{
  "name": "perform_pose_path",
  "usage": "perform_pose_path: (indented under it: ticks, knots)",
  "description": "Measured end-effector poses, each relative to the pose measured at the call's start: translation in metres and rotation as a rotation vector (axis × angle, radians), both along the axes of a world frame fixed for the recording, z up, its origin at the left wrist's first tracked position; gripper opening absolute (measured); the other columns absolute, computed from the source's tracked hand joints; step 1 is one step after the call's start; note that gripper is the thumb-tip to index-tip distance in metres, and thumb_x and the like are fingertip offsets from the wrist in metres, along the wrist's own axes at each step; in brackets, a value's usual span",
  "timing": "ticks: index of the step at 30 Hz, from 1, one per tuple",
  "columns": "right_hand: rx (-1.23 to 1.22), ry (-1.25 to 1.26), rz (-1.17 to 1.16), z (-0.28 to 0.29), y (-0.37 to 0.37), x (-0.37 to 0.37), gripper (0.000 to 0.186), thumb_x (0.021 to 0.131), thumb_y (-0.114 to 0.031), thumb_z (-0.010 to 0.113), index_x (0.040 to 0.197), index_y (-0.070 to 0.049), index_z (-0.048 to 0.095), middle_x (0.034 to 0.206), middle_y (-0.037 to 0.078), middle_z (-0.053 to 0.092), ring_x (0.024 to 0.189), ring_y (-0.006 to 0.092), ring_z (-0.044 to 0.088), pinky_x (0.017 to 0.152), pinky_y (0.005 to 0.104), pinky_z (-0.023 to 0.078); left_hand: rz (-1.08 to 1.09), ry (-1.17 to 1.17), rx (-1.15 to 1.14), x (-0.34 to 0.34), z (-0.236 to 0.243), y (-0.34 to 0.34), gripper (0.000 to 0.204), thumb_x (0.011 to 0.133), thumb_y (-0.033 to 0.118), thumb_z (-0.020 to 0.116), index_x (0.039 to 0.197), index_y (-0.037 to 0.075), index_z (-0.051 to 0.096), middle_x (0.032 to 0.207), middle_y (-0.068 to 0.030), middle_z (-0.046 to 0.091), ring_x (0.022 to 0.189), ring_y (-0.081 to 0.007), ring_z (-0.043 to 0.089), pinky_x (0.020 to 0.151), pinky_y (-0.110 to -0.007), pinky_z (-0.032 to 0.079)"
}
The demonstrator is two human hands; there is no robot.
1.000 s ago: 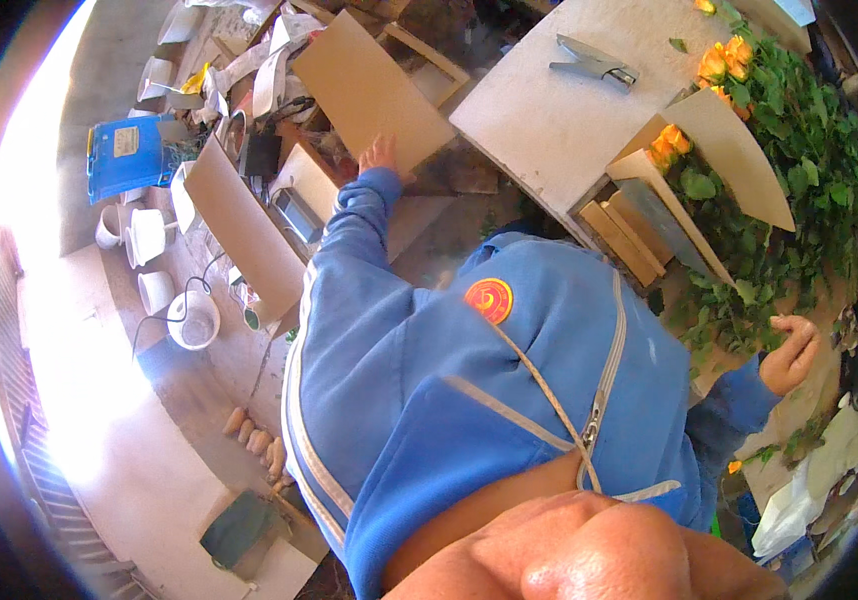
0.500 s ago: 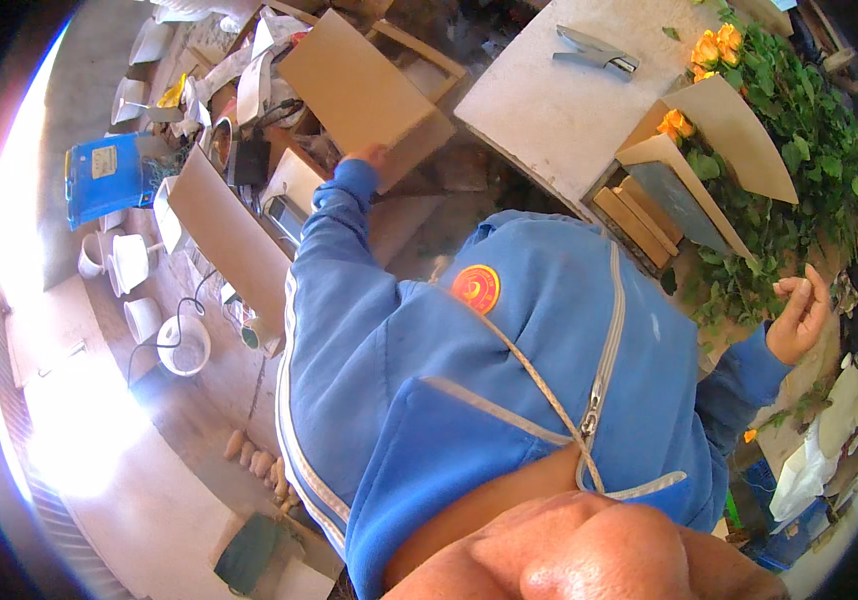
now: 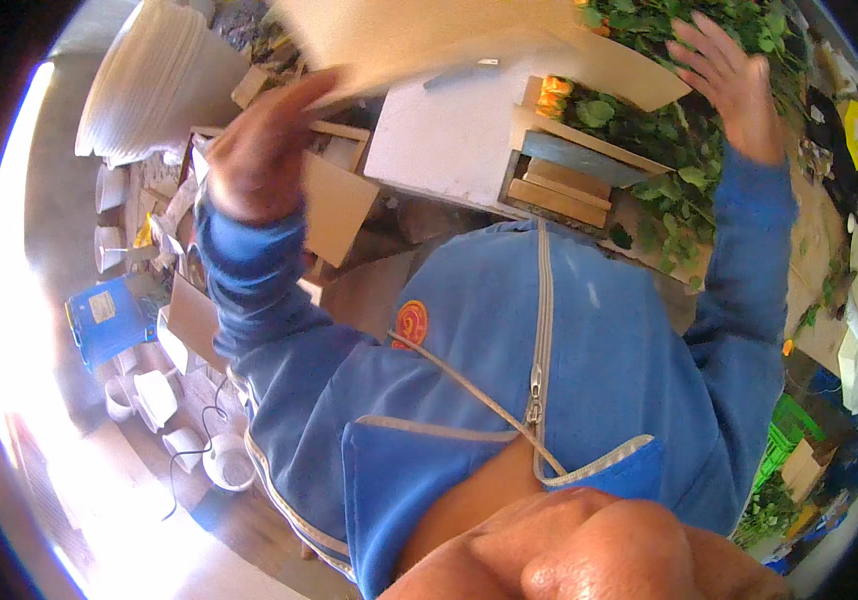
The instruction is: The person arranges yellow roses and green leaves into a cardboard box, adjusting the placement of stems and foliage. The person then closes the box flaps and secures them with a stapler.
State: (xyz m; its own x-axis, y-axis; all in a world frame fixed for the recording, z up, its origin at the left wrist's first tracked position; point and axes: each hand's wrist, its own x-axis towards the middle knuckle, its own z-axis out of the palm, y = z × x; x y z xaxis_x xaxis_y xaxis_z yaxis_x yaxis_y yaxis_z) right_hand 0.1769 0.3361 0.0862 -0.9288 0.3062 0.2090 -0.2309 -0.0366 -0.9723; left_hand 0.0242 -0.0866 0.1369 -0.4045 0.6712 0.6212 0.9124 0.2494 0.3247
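Observation:
A large tan cardboard sheet is raised over the workbench, blurred by motion. My left hand grips its left edge; those fingers are smeared too. Near the sheet's right end, my right hand is lifted with fingers spread and nothing in it. Below the sheet, orange roses lie by a wooden frame with a grey plate across it. Leafy green stems spread beside the frame, partly hidden by the sheet.
A pale tabletop carries a stapler, partly covered by the sheet. More cardboard leans at the left. Stacked white foam sheets, a blue bin and white pots stand farther left. A green crate is at lower right.
My left hand has risen with a cardboard sheet, which now sweeps over the bench. My right hand has moved up from beside the stems toward the sheet's right end, fingers spreading. The view has shifted.

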Motion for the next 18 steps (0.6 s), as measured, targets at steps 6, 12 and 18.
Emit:
perform_pose_path:
  ticks: [6, 12, 18]
  knots:
    - [-0.446, -0.076, 0.222, -0.012, 0.061, -0.036, 0.047, 0.095, -0.04, 0.049, 0.125, -0.004, 0.053, 0.115, 0.008, 0.061, 0.102, 0.0206, 0.059, 0.088, 0.035, 0.047, -0.554, 0.169, -0.3, 0.038, 0.026, 0.131, 0.039, 0.072, 0.0, 0.06, 0.109, 0.009, 0.064, 0.079, -0.0072, 0.063, 0.067, -0.0239, 0.063, 0.058, -0.032, 0.051]
    - [0.645, -0.109, 0.138, -0.132, 0.077, -0.016, 0.033, 0.092, -0.026, 0.055, 0.119, -0.008, 0.061, 0.112, 0.015, 0.065, 0.101, 0.0259, 0.062, 0.086, 0.0357, 0.048, -0.586, 0.264, -0.27, 0.034, 0.038, 0.168, 0.038, 0.071, 0.008, 0.061, 0.109, 0.012, 0.064, 0.076, -0.0045, 0.061, 0.063, -0.0218, 0.061, 0.054, -0.031, 0.049]
    - [0.547, -0.602, 0.375, -0.244, 0.054, 0.015, 0.04, 0.083, -0.039, 0.065, 0.108, -0.007, 0.066, 0.091, 0.014, 0.067, 0.078, 0.0248, 0.064, 0.067, 0.0357, 0.051, -0.644, 0.339, -0.147, 0.026, 0.05, 0.177, 0.022, 0.074, 0.01, 0.063, 0.095, 0.011, 0.068, 0.074, -0.0036, 0.064, 0.057, -0.0187, 0.06, 0.051, -0.029, 0.048]
